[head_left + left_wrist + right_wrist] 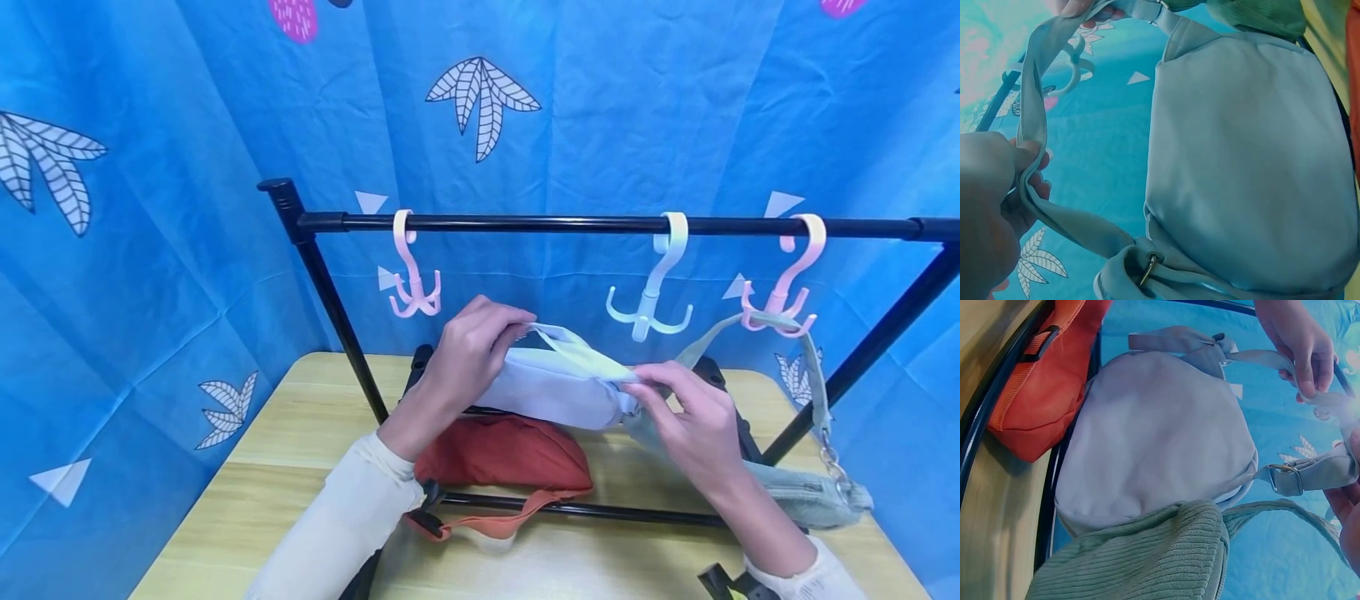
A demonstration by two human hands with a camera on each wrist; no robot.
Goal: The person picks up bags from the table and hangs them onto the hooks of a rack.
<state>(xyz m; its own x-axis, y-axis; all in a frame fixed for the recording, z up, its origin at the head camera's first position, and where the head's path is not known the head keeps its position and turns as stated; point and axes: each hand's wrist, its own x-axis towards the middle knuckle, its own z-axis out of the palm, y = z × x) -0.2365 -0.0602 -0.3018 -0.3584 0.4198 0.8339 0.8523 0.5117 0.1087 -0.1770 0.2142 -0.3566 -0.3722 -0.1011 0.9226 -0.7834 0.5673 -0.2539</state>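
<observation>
A pale lavender-grey bag (551, 392) hangs below both hands, its strap (581, 350) drawn out between them. My left hand (471, 350) pinches the left part of this strap between thumb and fingers, as the left wrist view also shows. Farther right, my right hand (693, 417) pinches the strap at its other side, close to a metal buckle (1286, 478). In the right wrist view the bag's broad, smooth panel (1160, 437) faces the camera. The strap is off the hooks, below a pale blue four-prong hook (660, 283).
A black rail (540, 223) carries pink hooks (415, 283) left and right. A green corduroy bag (1147, 556) hangs by its strap from the right pink hook (795, 275). An orange-red bag (510, 454) lies low in the rack, above the wooden table (255, 492).
</observation>
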